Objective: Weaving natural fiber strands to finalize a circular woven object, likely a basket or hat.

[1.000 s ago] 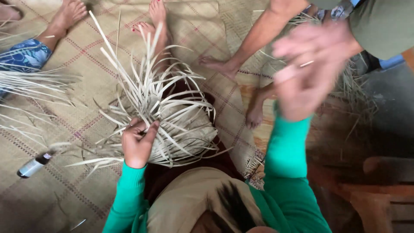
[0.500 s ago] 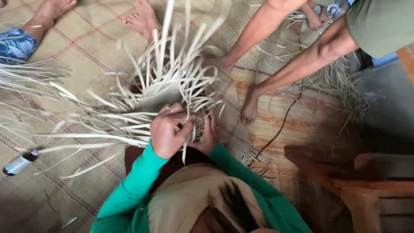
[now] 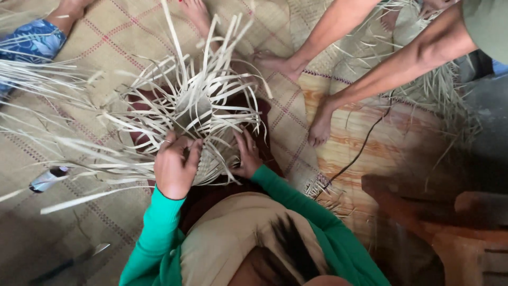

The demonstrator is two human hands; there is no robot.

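A half-woven basket (image 3: 198, 114) of pale flat strips sits in my lap, loose strip ends fanning out on all sides. My left hand (image 3: 174, 164) grips the near left side of the weave, fingers curled over several strips. Resting on the basket's near right side is my right hand (image 3: 246, 156), fingers spread against the woven wall. Both my sleeves are green.
A woven floor mat (image 3: 296, 116) lies underneath. Another person's legs and feet (image 3: 320, 124) stand at the right, more bare feet (image 3: 196, 10) at the top. Loose strips (image 3: 32, 79) pile at the left. A small bottle (image 3: 47, 179), a black cord (image 3: 354, 156) and a wooden stool (image 3: 450, 212) are nearby.
My right hand came down from high at the right onto the basket. The basket turned and the left hand shifted its grip along the near edge.
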